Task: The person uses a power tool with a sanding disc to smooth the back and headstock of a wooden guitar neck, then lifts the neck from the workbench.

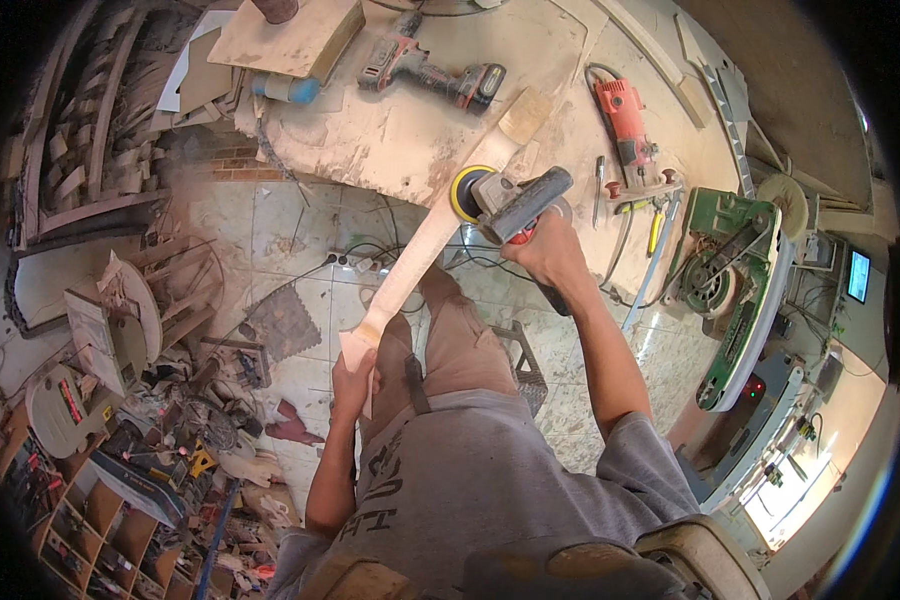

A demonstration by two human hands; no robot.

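My left hand (352,380) grips the lower end of a long, pale wooden piece (420,255), which slants up across the workbench's front edge. My right hand (545,248) is closed on the handle of a handheld power sander (510,210) with a dark grey body. Its round pad with a yellow rim (463,195) sits on or just over the upper part of the wood; I cannot tell whether it touches.
The workbench (330,135) holds a drill (430,75), a red power tool (625,115), hand tools (656,225) and boards. A green sanding machine (725,280) stands right. Cables (370,250) cross the floor below; cluttered shelves (95,520) and wood scraps (75,180) are left.
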